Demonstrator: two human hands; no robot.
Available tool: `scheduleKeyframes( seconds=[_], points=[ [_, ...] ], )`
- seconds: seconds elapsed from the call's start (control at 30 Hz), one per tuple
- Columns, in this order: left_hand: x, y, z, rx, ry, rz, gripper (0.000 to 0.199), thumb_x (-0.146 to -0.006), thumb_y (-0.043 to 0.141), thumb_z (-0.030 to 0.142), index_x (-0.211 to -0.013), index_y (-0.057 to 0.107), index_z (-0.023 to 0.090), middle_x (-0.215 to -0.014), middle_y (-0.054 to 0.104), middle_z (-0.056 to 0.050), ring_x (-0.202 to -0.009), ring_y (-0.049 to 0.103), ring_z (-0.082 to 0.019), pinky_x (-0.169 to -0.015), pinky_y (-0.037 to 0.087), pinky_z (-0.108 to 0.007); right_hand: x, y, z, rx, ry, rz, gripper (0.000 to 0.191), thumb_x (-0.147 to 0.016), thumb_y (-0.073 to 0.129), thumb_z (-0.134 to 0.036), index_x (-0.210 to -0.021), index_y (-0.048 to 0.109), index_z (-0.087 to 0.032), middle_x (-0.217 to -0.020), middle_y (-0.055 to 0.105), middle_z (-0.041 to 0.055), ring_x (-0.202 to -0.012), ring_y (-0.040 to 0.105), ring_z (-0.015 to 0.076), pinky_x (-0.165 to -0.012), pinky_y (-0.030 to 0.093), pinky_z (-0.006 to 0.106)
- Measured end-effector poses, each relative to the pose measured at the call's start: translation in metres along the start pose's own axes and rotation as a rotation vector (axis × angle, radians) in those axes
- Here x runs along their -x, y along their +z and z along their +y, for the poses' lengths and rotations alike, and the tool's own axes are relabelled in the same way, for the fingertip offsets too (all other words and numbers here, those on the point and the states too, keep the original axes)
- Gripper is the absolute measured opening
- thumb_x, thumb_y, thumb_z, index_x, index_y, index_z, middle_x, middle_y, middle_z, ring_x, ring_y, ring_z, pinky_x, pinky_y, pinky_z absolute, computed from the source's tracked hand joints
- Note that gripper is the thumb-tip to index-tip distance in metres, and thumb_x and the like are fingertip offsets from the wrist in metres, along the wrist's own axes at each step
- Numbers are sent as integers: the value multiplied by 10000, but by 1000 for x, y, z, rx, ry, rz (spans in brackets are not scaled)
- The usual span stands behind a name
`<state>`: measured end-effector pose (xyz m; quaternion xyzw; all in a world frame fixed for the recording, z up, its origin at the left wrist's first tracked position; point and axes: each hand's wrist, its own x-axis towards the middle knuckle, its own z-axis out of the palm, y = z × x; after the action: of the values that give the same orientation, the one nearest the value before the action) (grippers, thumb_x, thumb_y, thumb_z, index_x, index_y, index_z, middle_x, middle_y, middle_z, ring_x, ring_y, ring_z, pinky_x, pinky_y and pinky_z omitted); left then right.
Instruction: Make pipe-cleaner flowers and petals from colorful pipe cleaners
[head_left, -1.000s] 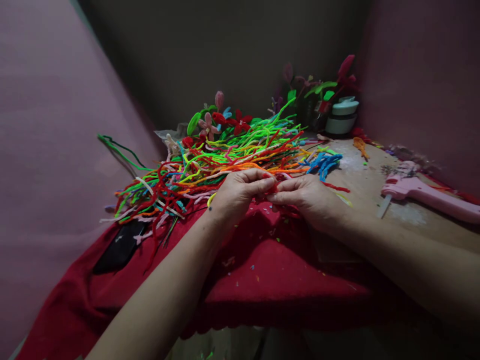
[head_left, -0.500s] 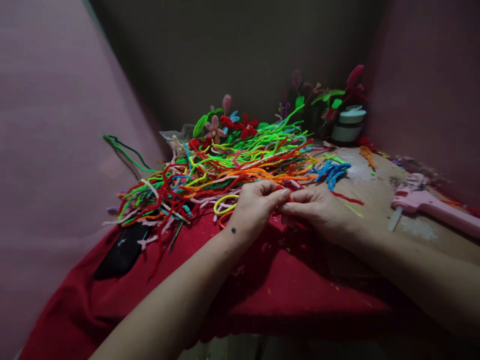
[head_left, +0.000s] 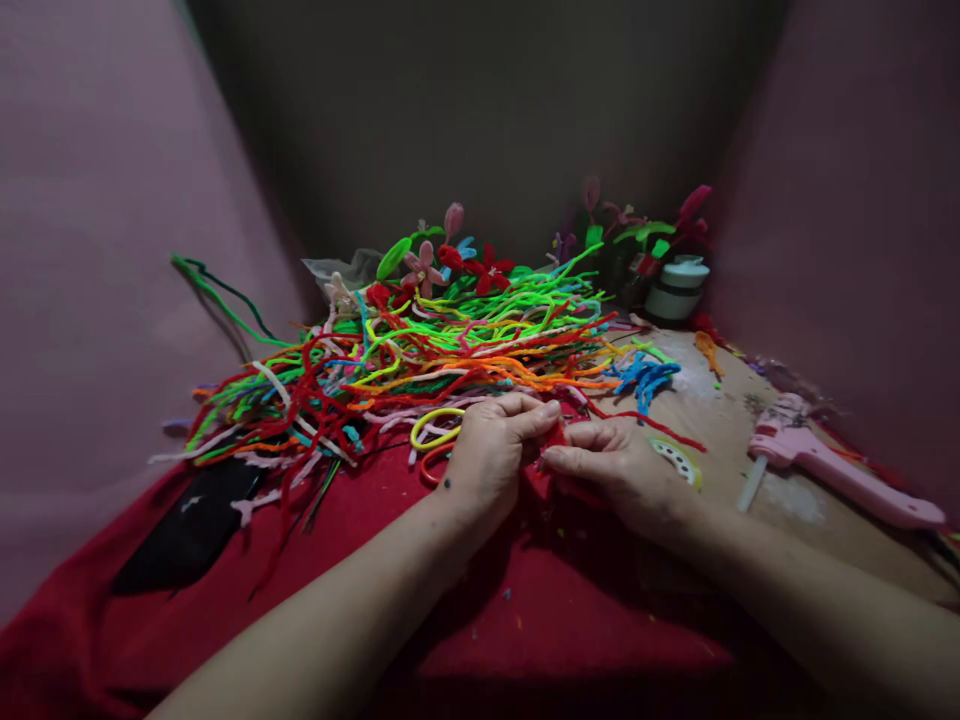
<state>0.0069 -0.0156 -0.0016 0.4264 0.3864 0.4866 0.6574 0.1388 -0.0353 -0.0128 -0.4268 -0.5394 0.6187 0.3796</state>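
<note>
In front of the heap of pipe cleaners, my left hand (head_left: 491, 450) pinches a small red fuzzy pipe cleaner piece (head_left: 554, 437) between thumb and forefinger. My right hand (head_left: 611, 465) grips the same red piece from the other side, its thumb and forefinger closed. Fingers cover much of the piece, so its full shape is hidden. Beside my left hand lie a yellow loop (head_left: 435, 428) and a red-orange loop (head_left: 429, 470), which look like scissor handles. A pale green and white object with dark holes (head_left: 675, 462) shows partly behind my right hand.
A heap of coloured pipe cleaners (head_left: 465, 350) spreads behind my hands, with fuzzy flowers (head_left: 491, 270) at its back. A pink glue gun (head_left: 832, 460) lies right on a brown board (head_left: 787, 510). A black phone-like slab (head_left: 187, 525) is left; a lidded jar (head_left: 677, 288) stands back right.
The view has tilted and shifted slightly, so the scene sits lower and further left. My fingers have moved a little on the red piece, which shows more. The holed green object has come into sight.
</note>
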Motion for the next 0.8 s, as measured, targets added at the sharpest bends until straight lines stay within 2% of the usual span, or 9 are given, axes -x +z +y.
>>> scheduleKeyframes(
  seconds=[0.13, 0.2, 0.37, 0.57, 0.8],
  points=[
    [2, -7, 5, -97, 8, -101, 229, -594, 738, 272, -702, 593, 131, -559, 516, 43, -431, 400, -39, -424, 286, -188, 1, -1, 3, 23, 16, -37, 269, -715, 632, -338, -551, 538, -148, -430, 434, -52, -380, 332, 56, -403, 204, 219],
    [3, -11, 10, -223, 34, -159, 208, -638, 708, 289, -651, 582, 124, -535, 507, 37, -428, 400, -38, -416, 275, -182, 0, -2, 5, 6, 6, -61, 262, -713, 633, -336, -556, 539, -150, -445, 457, -47, -379, 359, 61, -405, 233, 220],
    [1, -17, 15, -480, 65, -125, 187, -695, 635, 282, -623, 551, 132, -467, 456, 45, -393, 360, -40, -401, 241, -178, -7, -1, 8, -71, 26, -81, 263, -672, 661, -342, -549, 523, -155, -426, 434, -62, -351, 345, 57, -379, 232, 217],
    [-2, -17, 15, -723, 176, -121, 184, -719, 571, 306, -662, 541, 134, -545, 462, 39, -476, 375, -60, -461, 288, -190, -7, 1, 1, -109, 32, -71, 271, -634, 666, -304, -491, 485, -162, -371, 404, -65, -334, 296, 48, -368, 190, 217],
    [-5, -18, 20, -995, 347, -208, 186, -761, 524, 311, -680, 555, 146, -650, 502, 11, -611, 426, -101, -578, 364, -211, -7, 0, 1, -68, 15, -75, 280, -659, 615, -301, -459, 463, -177, -347, 386, -64, -311, 290, 54, -349, 185, 224]
  ],
)
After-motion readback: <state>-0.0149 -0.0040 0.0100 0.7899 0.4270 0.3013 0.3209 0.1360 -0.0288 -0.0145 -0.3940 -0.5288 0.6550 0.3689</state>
